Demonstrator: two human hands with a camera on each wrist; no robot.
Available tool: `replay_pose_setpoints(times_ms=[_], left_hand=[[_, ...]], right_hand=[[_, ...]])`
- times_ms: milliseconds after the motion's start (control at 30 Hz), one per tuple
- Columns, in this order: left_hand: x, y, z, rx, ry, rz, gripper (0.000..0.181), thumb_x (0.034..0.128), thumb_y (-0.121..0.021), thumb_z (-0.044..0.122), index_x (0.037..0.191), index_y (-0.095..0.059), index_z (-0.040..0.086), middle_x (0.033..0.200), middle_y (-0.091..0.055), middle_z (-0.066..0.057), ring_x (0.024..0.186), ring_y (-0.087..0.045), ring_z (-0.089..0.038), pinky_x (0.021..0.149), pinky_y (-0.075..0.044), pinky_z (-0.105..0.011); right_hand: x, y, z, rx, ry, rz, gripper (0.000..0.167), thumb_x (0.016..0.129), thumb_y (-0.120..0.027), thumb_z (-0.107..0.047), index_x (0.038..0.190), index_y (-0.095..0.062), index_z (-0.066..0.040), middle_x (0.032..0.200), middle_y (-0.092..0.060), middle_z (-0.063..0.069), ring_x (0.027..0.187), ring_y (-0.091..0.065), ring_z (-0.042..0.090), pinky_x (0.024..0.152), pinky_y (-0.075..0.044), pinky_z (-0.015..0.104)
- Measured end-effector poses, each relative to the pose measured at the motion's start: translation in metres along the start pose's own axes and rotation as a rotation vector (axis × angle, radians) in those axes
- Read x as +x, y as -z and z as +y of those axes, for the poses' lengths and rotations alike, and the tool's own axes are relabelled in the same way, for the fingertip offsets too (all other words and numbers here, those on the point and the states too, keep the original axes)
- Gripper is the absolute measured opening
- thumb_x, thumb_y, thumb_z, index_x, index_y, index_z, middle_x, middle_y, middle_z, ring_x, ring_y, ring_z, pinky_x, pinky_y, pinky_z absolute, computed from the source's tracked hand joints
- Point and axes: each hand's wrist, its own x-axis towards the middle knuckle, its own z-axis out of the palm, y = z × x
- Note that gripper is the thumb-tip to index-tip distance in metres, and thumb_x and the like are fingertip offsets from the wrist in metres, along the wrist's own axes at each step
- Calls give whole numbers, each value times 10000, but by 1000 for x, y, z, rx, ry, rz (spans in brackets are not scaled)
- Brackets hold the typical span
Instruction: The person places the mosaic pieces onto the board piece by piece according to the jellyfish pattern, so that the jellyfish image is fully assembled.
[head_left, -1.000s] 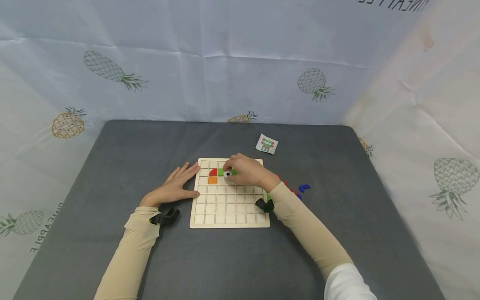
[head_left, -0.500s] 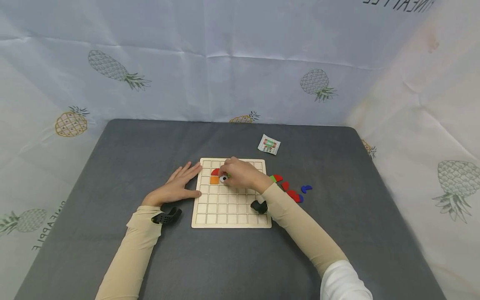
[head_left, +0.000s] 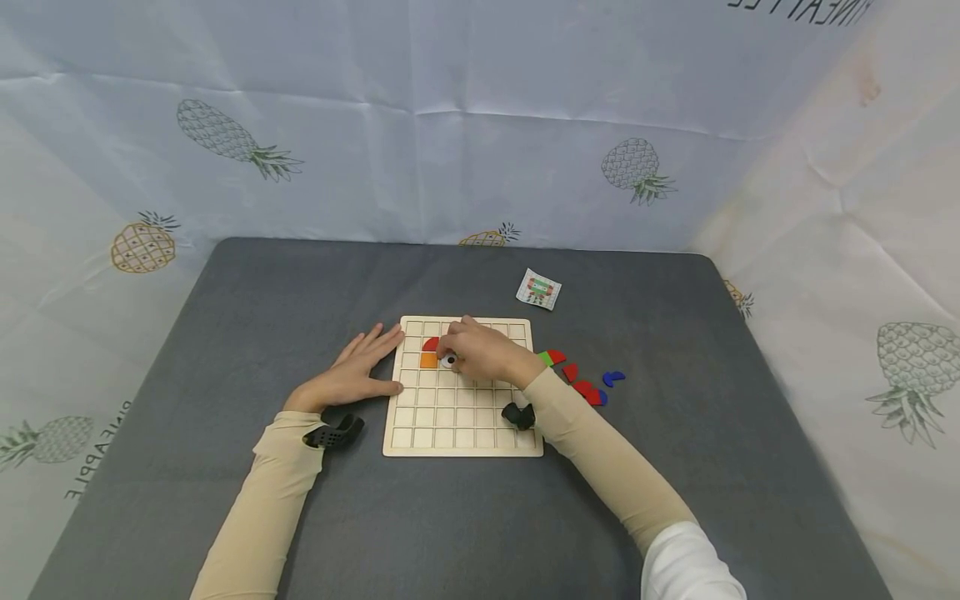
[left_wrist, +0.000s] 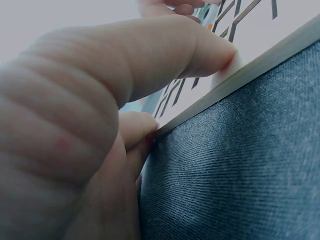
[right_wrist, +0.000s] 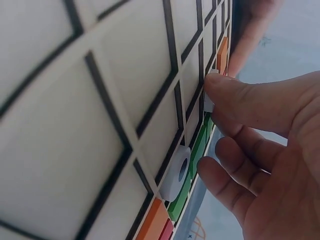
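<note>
My right hand (head_left: pixel 487 350) pinches a white round eye piece (head_left: pixel 448 360) with a black dot, down at the gridded wooden board (head_left: pixel 465 421). To its left sit an orange square (head_left: pixel 428 360) and a red curved piece (head_left: pixel 431 343). In the right wrist view, thumb and finger are on the white piece (right_wrist: pixel 208 102); a second eye piece (right_wrist: pixel 176 175) lies beside green pieces (right_wrist: pixel 200 145). My left hand (head_left: pixel 348 375) rests against the board's left edge, fingers spread and straight, its thumb (left_wrist: pixel 200 50) touching the edge.
Right of the board lie loose red pieces (head_left: pixel 585 390), a green piece (head_left: pixel 545 359) and a blue piece (head_left: pixel 612 378) on the dark grey table (head_left: pixel 450 525). Behind the board is a small printed card (head_left: pixel 538 289). A pineapple-print cloth (head_left: pixel 450 167) hangs behind the table.
My right hand has moved the eye piece slightly toward me and left, to beside the orange square; over the last half second it hardly moves. My left hand stays at the board's edge.
</note>
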Motion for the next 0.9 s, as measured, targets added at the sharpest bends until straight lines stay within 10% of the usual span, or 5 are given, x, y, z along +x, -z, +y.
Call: replay_pose_setpoints(times_ms=[900], left_hand=[[1, -1, -2, -7, -18, 2, 962, 900, -727, 403, 1639, -176, 130, 1723, -103, -107, 1601, 46, -352, 1271, 78, -571]], right_hand=[[-11, 12, 9, 135, 1, 54, 364, 961, -556, -8, 1284, -690, -110, 1140, -663, 51, 959, -475, 195, 860, -461, 327]])
